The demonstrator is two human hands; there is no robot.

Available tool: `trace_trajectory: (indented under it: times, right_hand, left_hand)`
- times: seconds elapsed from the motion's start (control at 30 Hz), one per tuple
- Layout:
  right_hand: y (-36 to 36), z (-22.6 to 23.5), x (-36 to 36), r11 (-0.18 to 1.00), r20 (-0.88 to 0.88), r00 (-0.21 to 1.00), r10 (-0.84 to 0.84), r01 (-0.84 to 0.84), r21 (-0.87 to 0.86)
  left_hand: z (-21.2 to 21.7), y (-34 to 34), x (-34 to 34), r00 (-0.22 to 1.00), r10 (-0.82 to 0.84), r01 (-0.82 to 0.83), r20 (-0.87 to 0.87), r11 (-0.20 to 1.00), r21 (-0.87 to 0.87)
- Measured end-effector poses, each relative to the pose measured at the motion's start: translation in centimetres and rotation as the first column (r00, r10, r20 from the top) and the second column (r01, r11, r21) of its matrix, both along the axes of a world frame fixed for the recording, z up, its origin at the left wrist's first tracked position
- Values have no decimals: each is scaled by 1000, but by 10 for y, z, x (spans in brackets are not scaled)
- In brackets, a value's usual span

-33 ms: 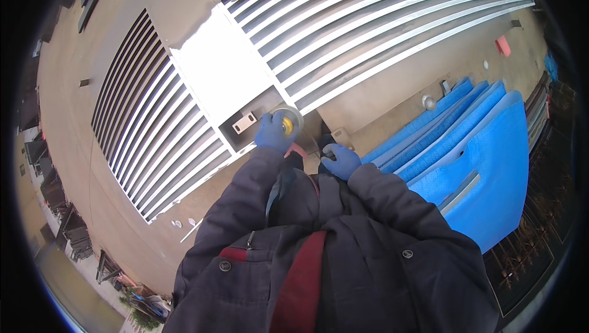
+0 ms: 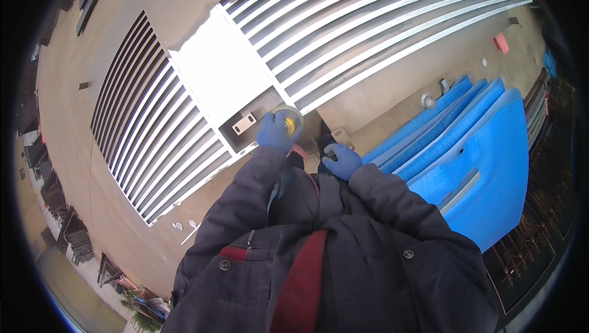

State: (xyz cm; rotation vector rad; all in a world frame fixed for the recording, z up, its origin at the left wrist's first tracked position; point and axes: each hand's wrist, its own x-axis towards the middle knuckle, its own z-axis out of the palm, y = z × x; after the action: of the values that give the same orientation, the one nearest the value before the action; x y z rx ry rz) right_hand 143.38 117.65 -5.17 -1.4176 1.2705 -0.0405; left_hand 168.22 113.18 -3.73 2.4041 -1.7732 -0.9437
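My left hand point(image 2: 276, 135), in a blue glove, is closed on a round disc-like thing point(image 2: 295, 116) with a yellow centre and a pale grey rim. Its exact kind is unclear. The disc is held over the near corner of a slatted metal panel point(image 2: 343, 41), beside a recess with a small two-slotted plate point(image 2: 244, 123). Close to my body, my right hand point(image 2: 343, 162), also gloved in blue, has its fingers curled. Whatever lies within them is hidden.
Folded blue sheeting point(image 2: 491, 167) stands at the right. A dark metal gate piece point(image 2: 521, 271) lies beyond it. A small round silvery object point(image 2: 427, 101) rests near the sheeting. Red pieces point(image 2: 501, 44) lie at the far right, and dark metal stock point(image 2: 46, 170) lines the left.
My left hand and the disc have shifted very slightly to the right. My right hand stays in about the same place.
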Motion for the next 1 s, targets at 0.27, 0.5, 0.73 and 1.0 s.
trace_trajectory:
  times: [0.27,0.5,0.73,1.0]
  right_hand:
    - [26,31,-5,942,27,942,-335,335,5]
    - [51,30,-38,908,-130,899,-418,418,-26]
    - [52,28,-41,914,-188,897,-400,405,-16]
    - [38,28,-49,949,-186,931,-314,305,-76]
  left_hand:
    - [-3,12,33,992,-126,126,-7,985,119]
    - [-8,3,21,972,-235,236,-24,971,30]
    - [1,17,45,989,-142,144,-31,985,96]
    - [-16,7,9,980,-194,193,-46,981,-25]
